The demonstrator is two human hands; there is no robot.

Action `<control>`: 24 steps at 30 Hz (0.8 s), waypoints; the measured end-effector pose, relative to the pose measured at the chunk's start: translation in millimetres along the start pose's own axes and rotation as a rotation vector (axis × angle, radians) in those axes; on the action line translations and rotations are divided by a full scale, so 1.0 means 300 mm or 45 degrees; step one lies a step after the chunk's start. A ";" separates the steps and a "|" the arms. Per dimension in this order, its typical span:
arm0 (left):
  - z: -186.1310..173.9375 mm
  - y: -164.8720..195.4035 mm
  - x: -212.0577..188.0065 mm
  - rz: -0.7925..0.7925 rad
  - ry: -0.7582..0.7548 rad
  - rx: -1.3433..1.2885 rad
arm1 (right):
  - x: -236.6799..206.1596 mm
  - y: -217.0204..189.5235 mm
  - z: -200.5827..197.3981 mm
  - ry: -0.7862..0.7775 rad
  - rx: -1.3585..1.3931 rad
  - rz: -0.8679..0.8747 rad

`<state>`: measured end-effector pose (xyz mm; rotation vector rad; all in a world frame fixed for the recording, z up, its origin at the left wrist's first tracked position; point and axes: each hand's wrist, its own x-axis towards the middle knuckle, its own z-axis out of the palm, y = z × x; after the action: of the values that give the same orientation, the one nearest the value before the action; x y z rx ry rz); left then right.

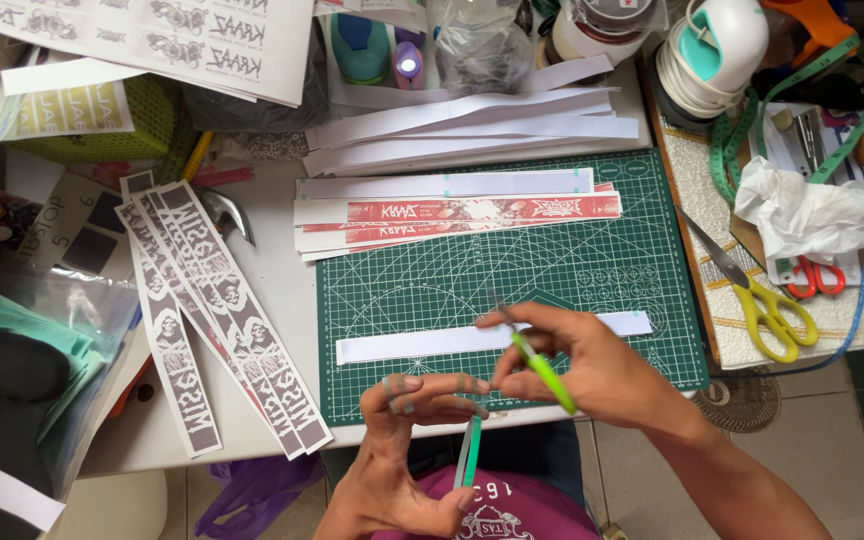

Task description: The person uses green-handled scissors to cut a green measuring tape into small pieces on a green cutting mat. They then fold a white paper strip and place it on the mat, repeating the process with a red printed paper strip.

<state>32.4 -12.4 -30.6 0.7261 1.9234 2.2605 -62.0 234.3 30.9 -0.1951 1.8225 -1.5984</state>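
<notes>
**Two hands at the near edge of the cutting mat**

The right hand (592,365) is closed on a slim green-handled tool (542,365), fingers pinched together round its shaft, the metal tip pointing up over the mat. Just beside it, the left hand (402,450) has its fingers spread and slightly curled, small bits of pale green tape stuck on the fingertips (399,390); a roll of teal tape (468,452) stands on edge between thumb and palm, loosely held. Both hands hang over the table's front edge, partly off it.

Directly beyond them a long white paper strip (402,343) lies flat across the green cutting mat (552,270), reaching nearly to its right border. The middle of the mat between this strip and the stack of red printed strips (472,212) at its far edge is bare, the widest free room within reach.

To the left, grey printed strips (212,310) fan diagonally, their lower ends overhanging the table edge. To the right, yellow-handled scissors (767,310) lie just off the mat, near crumpled white paper (812,215) and a green measuring tape (802,90). More white strips (472,125) pile behind the mat.
</notes>
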 end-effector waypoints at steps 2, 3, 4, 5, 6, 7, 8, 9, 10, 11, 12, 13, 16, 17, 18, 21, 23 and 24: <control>-0.010 0.005 0.004 -0.009 0.022 0.008 | -0.016 0.021 -0.032 -0.043 -0.029 -0.108; -0.014 0.008 0.004 -0.018 0.033 0.009 | -0.028 0.031 -0.044 -0.064 -0.041 -0.157; -0.020 0.010 0.005 -0.012 0.035 0.021 | -0.039 0.040 -0.053 -0.094 -0.098 -0.142; -0.025 0.012 0.006 -0.007 0.038 0.032 | -0.050 0.048 -0.062 -0.125 -0.155 -0.127; -0.029 0.013 0.007 -0.004 0.039 0.041 | -0.058 0.055 -0.064 -0.155 -0.210 -0.109; -0.031 0.013 0.008 -0.008 0.045 0.045 | -0.061 0.064 -0.061 -0.127 -0.241 -0.071; -0.033 0.013 0.010 -0.009 0.050 0.048 | -0.063 0.070 -0.057 -0.098 -0.274 -0.035; -0.032 0.013 0.012 -0.012 0.053 0.051 | -0.065 0.076 -0.052 -0.068 -0.305 0.002; -0.028 0.013 0.012 -0.017 0.053 0.045 | -0.067 0.079 -0.046 -0.063 -0.284 -0.030; -0.025 0.012 0.017 -0.018 0.053 0.041 | -0.063 0.081 -0.043 -0.056 -0.265 -0.066; -0.023 0.009 0.023 -0.016 0.053 0.040 | -0.059 0.081 -0.042 -0.051 -0.247 -0.105; -0.020 0.009 0.025 -0.021 0.053 0.043 | -0.060 0.081 -0.038 -0.027 -0.274 -0.088; -0.021 0.010 0.029 -0.035 0.055 0.052 | -0.052 0.075 -0.026 0.026 -0.328 -0.045; -0.020 0.011 0.026 -0.045 0.057 0.050 | -0.053 0.071 -0.022 0.033 -0.326 -0.029; -0.020 0.012 0.024 -0.054 0.059 0.047 | -0.052 0.067 -0.018 0.040 -0.325 -0.012; -0.017 0.006 0.024 -0.036 0.030 0.043 | -0.046 0.057 0.012 0.230 -0.321 -0.268; -0.010 0.002 0.026 -0.039 0.028 0.034 | -0.041 0.047 0.034 0.268 -0.278 -0.280; -0.007 0.000 0.026 -0.041 0.027 0.029 | -0.039 0.041 0.043 0.286 -0.256 -0.286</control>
<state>24.6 -11.5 -28.3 0.6717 1.9593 2.2401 -41.8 233.0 24.2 -0.3331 2.2032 -1.6402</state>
